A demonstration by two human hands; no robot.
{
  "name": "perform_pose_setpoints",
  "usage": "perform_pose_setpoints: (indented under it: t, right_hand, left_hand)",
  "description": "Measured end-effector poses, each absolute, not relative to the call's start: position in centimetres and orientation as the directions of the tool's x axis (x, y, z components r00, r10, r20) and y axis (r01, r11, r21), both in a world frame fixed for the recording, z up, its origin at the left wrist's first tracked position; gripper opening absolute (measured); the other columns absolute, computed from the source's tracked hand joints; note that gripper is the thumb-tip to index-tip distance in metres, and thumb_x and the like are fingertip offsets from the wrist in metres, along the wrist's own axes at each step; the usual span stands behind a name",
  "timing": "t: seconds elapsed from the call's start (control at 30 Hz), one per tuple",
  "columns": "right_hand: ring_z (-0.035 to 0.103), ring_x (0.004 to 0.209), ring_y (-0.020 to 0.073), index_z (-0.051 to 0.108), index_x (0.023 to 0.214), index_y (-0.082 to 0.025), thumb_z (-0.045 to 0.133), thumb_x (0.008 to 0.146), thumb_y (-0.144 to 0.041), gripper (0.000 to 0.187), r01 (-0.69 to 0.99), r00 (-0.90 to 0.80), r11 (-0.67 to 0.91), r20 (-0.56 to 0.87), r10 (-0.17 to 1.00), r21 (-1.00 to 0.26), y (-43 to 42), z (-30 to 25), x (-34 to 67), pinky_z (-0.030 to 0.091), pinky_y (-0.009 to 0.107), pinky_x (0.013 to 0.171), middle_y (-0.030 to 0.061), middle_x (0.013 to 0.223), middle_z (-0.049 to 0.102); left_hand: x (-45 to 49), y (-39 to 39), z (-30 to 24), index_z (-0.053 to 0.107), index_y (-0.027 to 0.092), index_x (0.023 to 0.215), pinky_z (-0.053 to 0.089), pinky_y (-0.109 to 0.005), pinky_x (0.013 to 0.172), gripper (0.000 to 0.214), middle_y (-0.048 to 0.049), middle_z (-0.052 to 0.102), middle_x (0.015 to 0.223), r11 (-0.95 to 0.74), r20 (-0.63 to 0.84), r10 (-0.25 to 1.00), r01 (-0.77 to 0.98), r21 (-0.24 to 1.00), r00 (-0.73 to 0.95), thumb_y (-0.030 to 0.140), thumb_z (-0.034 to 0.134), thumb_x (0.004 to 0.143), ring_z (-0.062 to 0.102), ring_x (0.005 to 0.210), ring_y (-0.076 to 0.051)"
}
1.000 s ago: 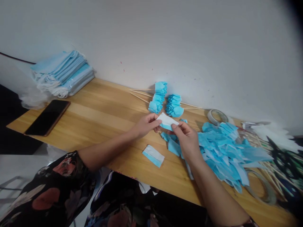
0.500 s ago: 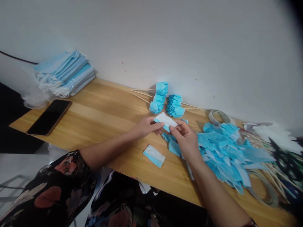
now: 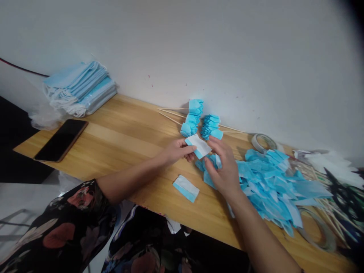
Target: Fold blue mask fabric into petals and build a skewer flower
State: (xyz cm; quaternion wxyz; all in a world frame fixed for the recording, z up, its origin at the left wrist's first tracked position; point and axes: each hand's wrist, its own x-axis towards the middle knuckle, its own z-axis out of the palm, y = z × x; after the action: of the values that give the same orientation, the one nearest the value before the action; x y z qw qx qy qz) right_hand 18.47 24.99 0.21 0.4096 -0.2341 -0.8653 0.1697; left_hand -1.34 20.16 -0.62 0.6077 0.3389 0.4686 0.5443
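Between thumb and fingers, my left hand (image 3: 182,149) pinches the left end of a small piece of mask fabric (image 3: 201,146), white with a blue strip along one edge. Just to its right is my right hand (image 3: 223,165), thumb and fingers apart, holding nothing. A second white-and-blue fabric piece (image 3: 186,188) lies flat on the wooden table (image 3: 113,151), nearer to me. Blue fabric flowers on thin sticks (image 3: 196,115) lie beyond my hands, by the wall. Another cluster of blue flowers (image 3: 210,127) is beside them, its sticks pointing right.
To the right spreads a heap of cut blue fabric (image 3: 273,185), with tape rolls (image 3: 263,142) behind and in front of it. Black-handled scissors (image 3: 341,193) and loose sticks lie at far right. A stack of face masks (image 3: 82,87) and a phone (image 3: 61,140) are on the left.
My right hand has let go of the fabric piece, and its thumb and fingers have spread apart. The left hand still holds the piece in nearly the same place.
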Motion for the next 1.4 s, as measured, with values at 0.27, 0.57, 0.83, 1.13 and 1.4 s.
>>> perform_pose_setpoints:
  t: [0.27,0.57,0.83,1.13,1.4]
  right_hand:
    - [0.065,0.133,0.0305,0.069,0.116,-0.03,0.064,0.098,-0.02,0.022,0.279,-0.578,0.864,0.645,0.5,-0.419,25.11,0.08,18.32,0.054,0.056,0.107,0.0099,0.143,0.068]
    - [0.071,0.122,0.0292,0.077,0.095,-0.027,0.073,0.094,-0.029,0.005,0.263,-0.525,0.76,0.572,0.63,-0.595,25.07,-0.05,18.27,0.056,0.05,0.104,0.0091,0.128,0.076]
    - [0.071,0.078,0.0194,0.071,0.093,-0.024,0.075,0.086,-0.042,0.02,0.216,-0.424,0.378,0.262,0.867,-0.9,24.77,-0.11,17.83,0.058,0.035,0.076,0.0034,0.093,0.077]
    - [0.069,0.078,0.0185,0.067,0.131,-0.026,0.079,0.082,-0.042,0.053,0.124,-0.403,0.227,0.16,0.901,-0.966,24.74,-0.27,17.59,0.056,0.034,0.076,0.001,0.091,0.075]
    - [0.072,0.096,0.0219,0.075,0.121,-0.026,0.078,0.083,-0.043,0.042,0.133,-0.479,0.2,0.114,0.87,-0.971,24.75,-0.3,17.75,0.058,0.039,0.089,0.0058,0.114,0.08]
  left_hand:
    - [-1.45,20.32,-1.23,0.066,0.012,0.084,0.049,-0.025,0.06,0.026,0.0004,0.069,0.063,0.141,-0.147,0.989,-0.33,0.933,0.005,0.032,0.082,0.083,0.062,0.054,-0.009]
    - [-1.33,20.15,-0.93,0.066,0.012,0.087,0.049,-0.023,0.059,0.03,0.0028,0.067,0.064,0.091,-0.09,0.996,-0.257,0.962,0.015,0.034,0.085,0.077,0.061,0.056,-0.008]
    - [-1.25,20.09,-1.24,0.065,0.013,0.081,0.048,-0.023,0.059,0.031,0.002,0.065,0.065,0.008,0.002,0.999,-0.211,0.978,0.048,0.039,0.082,0.078,0.059,0.058,-0.009]
    - [-1.15,19.81,-0.7,0.066,0.013,0.09,0.048,-0.022,0.059,0.036,0.0027,0.065,0.071,0.038,-0.027,0.998,-0.185,0.982,0.06,0.038,0.086,0.072,0.058,0.064,-0.009]
    - [-1.24,19.95,-0.45,0.065,0.014,0.087,0.045,-0.022,0.057,0.022,0.0029,0.065,0.065,0.111,-0.106,0.994,-0.185,0.976,0.038,0.03,0.078,0.08,0.058,0.057,-0.008]
